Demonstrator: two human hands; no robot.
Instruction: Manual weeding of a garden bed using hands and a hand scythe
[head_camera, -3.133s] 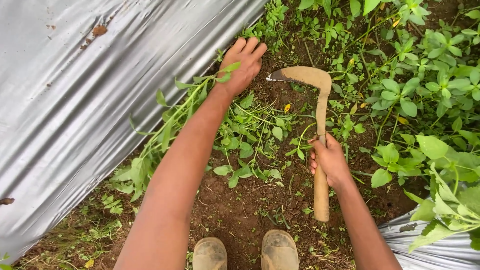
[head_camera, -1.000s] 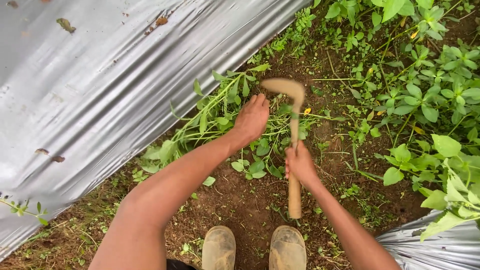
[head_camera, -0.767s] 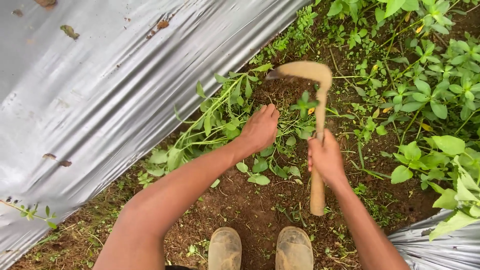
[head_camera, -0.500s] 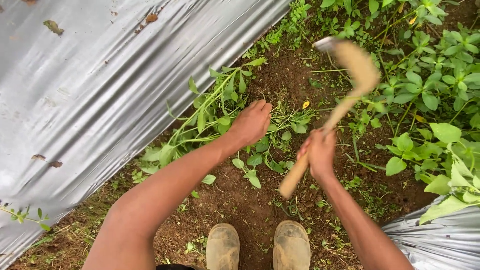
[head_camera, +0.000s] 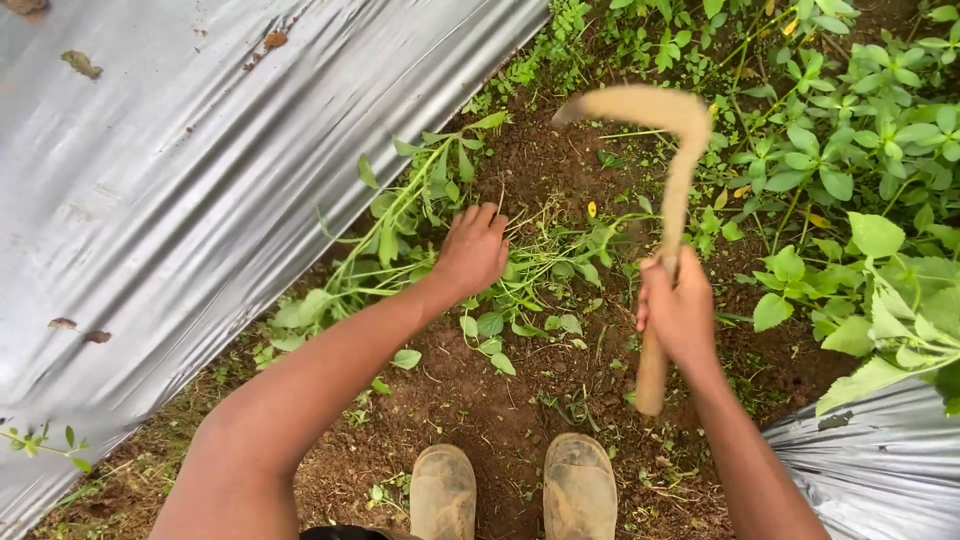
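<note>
My right hand (head_camera: 680, 308) grips the wooden handle of a sickle (head_camera: 668, 160). Its curved, mud-coated blade is raised above the soil and points left, blurred by motion. My left hand (head_camera: 472, 250) reaches forward with fingers bent and rests on a clump of green weeds (head_camera: 420, 235) lying at the edge of the plastic sheet. Whether the fingers close around the stems is unclear. Small leafy weeds (head_camera: 520, 325) grow in the brown soil between my two hands.
Silver plastic mulch sheet (head_camera: 180, 170) covers the raised bed on the left; another piece (head_camera: 880, 470) lies at the lower right. Dense green plants (head_camera: 850, 150) fill the right and top. My two muddy boots (head_camera: 510, 490) stand on the bare soil path.
The sickle swung down to the weeds, then up and to the right, and now stands upright with the blade pointing left. My left hand moved slightly forward over the weed clump.
</note>
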